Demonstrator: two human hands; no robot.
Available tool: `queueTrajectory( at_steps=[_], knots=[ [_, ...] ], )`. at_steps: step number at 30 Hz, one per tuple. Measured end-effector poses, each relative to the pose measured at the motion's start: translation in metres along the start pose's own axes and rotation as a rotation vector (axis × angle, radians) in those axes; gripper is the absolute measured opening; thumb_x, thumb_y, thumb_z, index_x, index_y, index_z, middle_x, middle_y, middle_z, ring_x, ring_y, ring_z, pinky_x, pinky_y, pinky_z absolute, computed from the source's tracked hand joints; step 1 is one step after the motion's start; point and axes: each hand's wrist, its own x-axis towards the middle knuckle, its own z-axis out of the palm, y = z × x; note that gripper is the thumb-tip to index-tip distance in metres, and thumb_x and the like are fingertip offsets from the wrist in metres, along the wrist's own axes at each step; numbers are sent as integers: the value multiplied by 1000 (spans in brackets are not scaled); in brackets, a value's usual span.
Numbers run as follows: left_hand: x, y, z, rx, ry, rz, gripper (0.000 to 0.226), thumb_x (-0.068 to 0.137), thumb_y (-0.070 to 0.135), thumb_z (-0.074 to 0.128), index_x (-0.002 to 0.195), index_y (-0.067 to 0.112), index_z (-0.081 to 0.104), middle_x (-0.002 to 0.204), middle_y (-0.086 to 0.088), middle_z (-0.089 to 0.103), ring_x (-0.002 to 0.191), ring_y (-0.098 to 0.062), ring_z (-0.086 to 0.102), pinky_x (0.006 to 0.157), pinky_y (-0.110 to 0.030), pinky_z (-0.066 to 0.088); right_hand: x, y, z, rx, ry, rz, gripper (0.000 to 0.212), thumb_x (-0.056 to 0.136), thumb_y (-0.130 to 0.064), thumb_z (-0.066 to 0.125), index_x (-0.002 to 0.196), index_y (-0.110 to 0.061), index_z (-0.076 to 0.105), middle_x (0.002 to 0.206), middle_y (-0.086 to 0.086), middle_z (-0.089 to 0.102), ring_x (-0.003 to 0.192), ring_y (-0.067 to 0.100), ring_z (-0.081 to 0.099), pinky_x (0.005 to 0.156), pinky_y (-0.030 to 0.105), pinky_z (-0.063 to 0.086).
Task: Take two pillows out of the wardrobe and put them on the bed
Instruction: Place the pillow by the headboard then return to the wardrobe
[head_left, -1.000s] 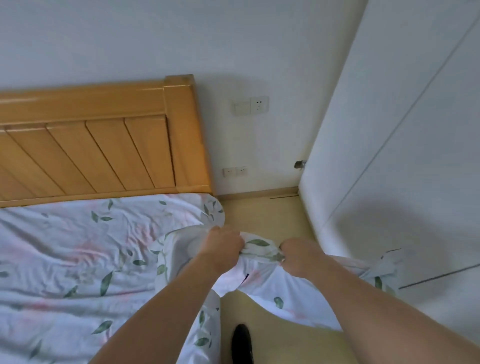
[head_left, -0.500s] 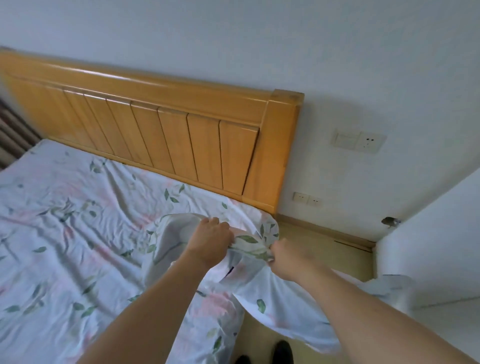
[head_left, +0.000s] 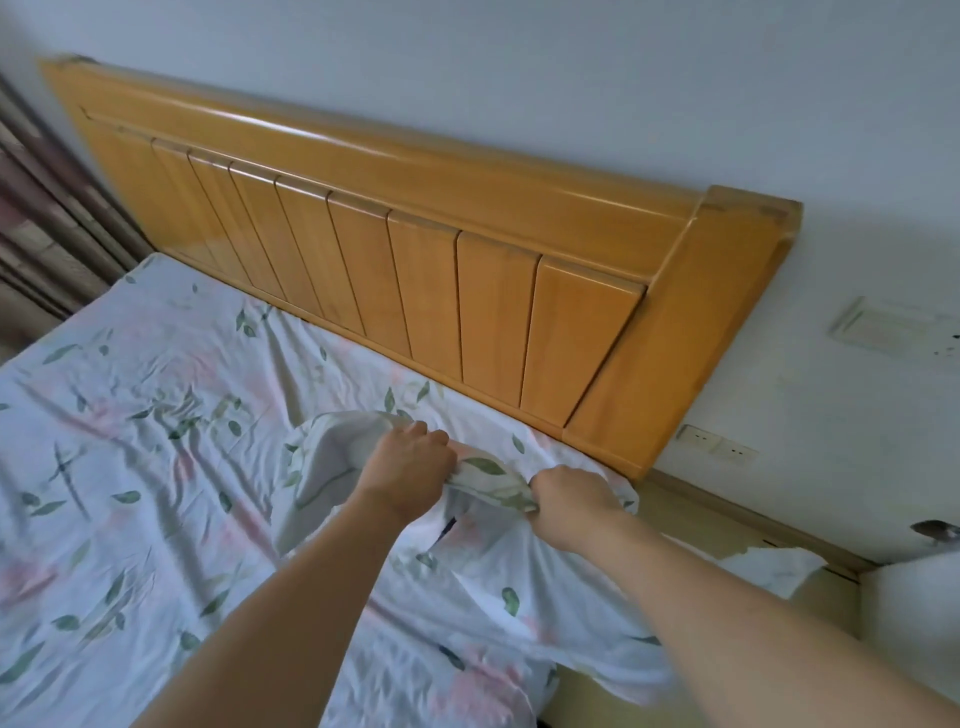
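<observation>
Both bare hands grip one pillow (head_left: 488, 566), a limp one in a white case printed with green leaves and pale pink patches. The left hand (head_left: 410, 467) is clenched around a bunched upper edge of the case, and the right hand (head_left: 569, 501) is fisted on the same edge just beside it, with a short twist of fabric stretched between them. Below the hands, the pillow drapes over the near right corner of the bed (head_left: 135, 467), partly on the mattress and partly hanging past its side above the floor (head_left: 691, 525). The bed's sheet carries the same leaf print and is wrinkled. A slatted orange wooden headboard (head_left: 467, 291) stands against the pale wall behind. To its right, the wall holds a switch plate (head_left: 883, 327) and low sockets (head_left: 719, 445). Striped curtains (head_left: 47, 244) hang at the far left. No brands or writing can be read anywhere.
</observation>
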Motion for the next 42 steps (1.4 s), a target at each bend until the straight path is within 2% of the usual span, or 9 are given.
queueTrajectory(
  at_steps=[5, 15, 21, 25, 29, 34, 37, 40, 42],
  knots=[
    [46, -59, 13, -66, 65, -57, 31, 93, 14, 43, 112, 24, 65, 112, 2, 57, 112, -22, 50, 69, -30, 44, 65, -26, -28, -75, 96, 1, 24, 84, -12, 51, 64, -19, 40, 68, -2, 46, 70, 25, 51, 51, 25, 30],
    [106, -146, 101, -174, 290, -196, 27, 86, 15, 51, 101, 26, 71, 98, 7, 61, 98, -22, 54, 56, -30, 42, 162, -87, -19, -279, 300, -28, 25, 90, 0, 47, 99, -16, 65, 100, 3, 68, 95, 26, 65, 71, 31, 42],
    [100, -122, 216, -189, 67, -301, 32, 86, 22, 50, 108, 31, 70, 111, 6, 63, 106, -25, 56, 94, -37, 41, 204, -96, 85, -235, 116, -47, 29, 92, 3, 43, 104, -9, 67, 108, 10, 69, 104, 29, 66, 84, 34, 48],
    [83, -106, 273, -321, 63, -543, 39, 83, 35, 56, 121, 33, 62, 132, 0, 50, 124, -28, 44, 107, -47, 29, 214, -106, 141, -195, 52, -54, 30, 91, 0, 42, 110, -4, 65, 112, 16, 68, 108, 33, 63, 89, 38, 48],
    [71, -99, 299, -865, 114, -1101, 88, 73, 27, 59, 147, 33, 14, 157, -4, 12, 142, -31, 17, 111, -47, 25, 224, -113, 177, -224, 32, -46, 33, 91, 1, 40, 115, -3, 62, 116, 17, 65, 112, 34, 59, 92, 41, 47],
    [81, -97, 313, -2044, 426, -1639, 82, 88, 11, 53, 150, 40, 7, 133, -7, 50, 103, -28, 58, 90, -39, 48, 229, -113, 201, -226, 40, -66, 34, 89, -8, 46, 122, -6, 53, 125, 13, 56, 117, 31, 51, 92, 42, 46],
    [83, -100, 325, -2562, 572, -1488, 76, 80, 6, 49, 146, 37, 28, 84, -3, 59, 66, -18, 56, 61, -30, 49, 231, -114, 209, -188, 25, -65, 41, 87, -25, 55, 125, -11, 46, 127, 10, 49, 118, 30, 46, 92, 43, 43],
    [79, -119, 329, -2686, 567, -1320, 56, 69, 16, 55, 124, 21, 54, 80, 1, 56, 57, -14, 51, 45, -22, 37, 233, -107, 215, -175, -28, -58, 57, 81, -59, 50, 121, -18, 43, 124, 4, 44, 118, 27, 43, 95, 45, 38],
    [76, -127, 327, -2786, 631, -1205, 31, 78, 20, 57, 109, 20, 64, 90, 0, 64, 67, -15, 62, 56, -26, 48, 232, -101, 216, -103, -86, -38, 78, 69, -80, 27, 118, -22, 43, 125, 1, 41, 120, 25, 39, 98, 46, 35]
  ],
)
